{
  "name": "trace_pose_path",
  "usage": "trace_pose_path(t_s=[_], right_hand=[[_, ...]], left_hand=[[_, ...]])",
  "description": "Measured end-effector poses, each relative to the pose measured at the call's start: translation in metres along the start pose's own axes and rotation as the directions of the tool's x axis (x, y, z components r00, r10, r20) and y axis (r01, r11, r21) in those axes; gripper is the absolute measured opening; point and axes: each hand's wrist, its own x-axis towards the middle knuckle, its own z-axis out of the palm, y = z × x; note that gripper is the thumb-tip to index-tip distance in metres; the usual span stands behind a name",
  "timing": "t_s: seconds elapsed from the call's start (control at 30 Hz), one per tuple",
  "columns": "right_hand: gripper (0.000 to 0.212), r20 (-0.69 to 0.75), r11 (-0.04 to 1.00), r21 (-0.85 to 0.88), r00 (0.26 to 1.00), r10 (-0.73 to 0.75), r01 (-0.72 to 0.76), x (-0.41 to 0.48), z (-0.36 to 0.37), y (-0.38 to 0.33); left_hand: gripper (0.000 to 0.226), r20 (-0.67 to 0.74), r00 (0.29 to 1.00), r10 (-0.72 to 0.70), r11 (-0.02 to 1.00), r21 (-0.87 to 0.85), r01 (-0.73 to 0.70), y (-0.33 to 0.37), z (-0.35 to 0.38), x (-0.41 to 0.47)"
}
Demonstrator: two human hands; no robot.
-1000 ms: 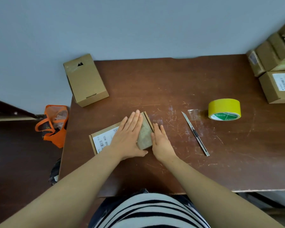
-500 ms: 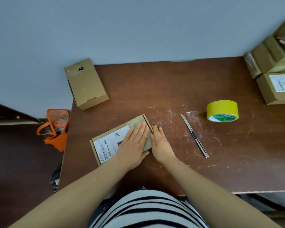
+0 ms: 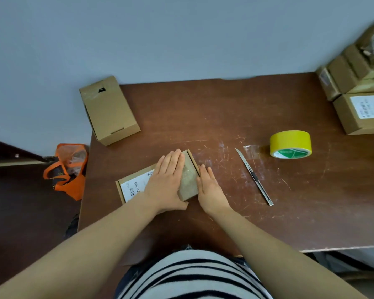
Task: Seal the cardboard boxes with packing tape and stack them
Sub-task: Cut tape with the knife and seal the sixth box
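Left to right: an upright box (image 3: 110, 111) at the table's (image 3: 225, 108) far left corner; a flat labelled box (image 3: 189, 182) near the front edge, left hand (image 3: 166, 180) pressed flat on top, fingers straight; right hand (image 3: 209, 188), fingers extended, against its right side; utility knife (image 3: 254, 176); yellow tape roll (image 3: 289, 143); stacked boxes (image 3: 354, 113), far right.

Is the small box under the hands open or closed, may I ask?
Closed: the small box has its lid flat under the left hand; right hand presses its end.
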Motion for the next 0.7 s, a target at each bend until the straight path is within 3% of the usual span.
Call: trace_pose_path(t_s=[0.23,0.33,0.4,0.47,0.63,0.7], right_hand=[[0.05,0.011,1.0,0.012,1.0,-0.002,0.002,-0.002,-0.002,-0.004],[0.05,0.006,1.0,-0.013,1.0,-0.015,0.015,-0.002,0.0,-0.003],[0.05,0.007,0.999,-0.03,1.0,-0.018,0.019,-0.001,0.0,-0.004],[0.05,-0.004,1.0,-0.008,1.0,-0.006,0.006,-0.001,0.001,-0.003],[0.049,-0.007,1.0,-0.022,1.0,-0.009,0.009,0.0,0.001,-0.002],[0.049,-0.003,1.0,-0.007,1.0,0.006,-0.006,-0.002,0.0,-0.003]], left_hand=[[0.131,0.018,0.999,-0.042,0.999,0.011,0.042,0.001,-0.006,0.01],[0.113,-0.016,1.0,0.003,0.998,0.055,-0.002,0.007,0.005,0.001],[0.095,-0.067,0.998,0.0,1.0,-0.01,0.0,0.013,0.015,-0.007],[0.087,-0.028,1.0,0.007,0.999,-0.049,-0.009,0.015,0.014,-0.008],[0.069,-0.087,0.985,0.148,0.989,-0.001,-0.149,0.02,0.017,-0.02],[0.079,-0.08,0.98,0.182,0.983,0.026,-0.18,0.015,0.022,-0.019]])
